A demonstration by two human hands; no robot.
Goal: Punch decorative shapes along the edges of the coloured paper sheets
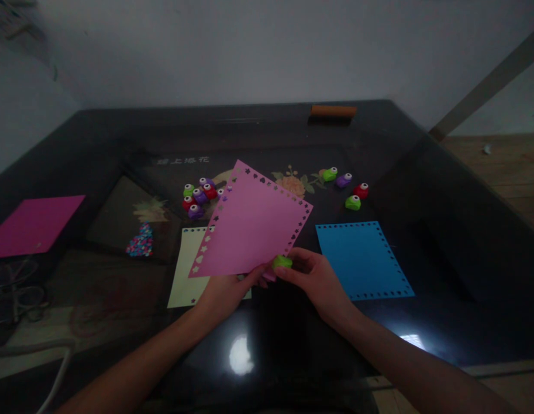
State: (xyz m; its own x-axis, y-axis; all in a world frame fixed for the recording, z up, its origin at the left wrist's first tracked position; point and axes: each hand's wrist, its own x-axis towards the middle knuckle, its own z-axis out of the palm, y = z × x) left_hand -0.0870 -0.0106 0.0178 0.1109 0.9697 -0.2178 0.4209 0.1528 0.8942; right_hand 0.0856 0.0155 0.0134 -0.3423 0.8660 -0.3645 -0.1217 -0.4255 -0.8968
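My left hand (230,290) grips the near edge of a pink paper sheet (252,227) whose borders are punched with small shapes; the sheet is lifted and tilted above the table. My right hand (316,276) is closed on a small green paper punch (283,262) at the sheet's near corner. Under the pink sheet lies a pale yellow sheet (187,270) with punched stars along its edge. A blue sheet (364,259) with a punched border lies flat to the right of my right hand.
On the dark glass table (443,230), a cluster of small punches (199,195) sits at the centre left and several more punches (346,187) at the centre right. A magenta sheet (31,224) lies far left, near a pile of confetti (140,241). An orange bar (333,110) rests at the far edge.
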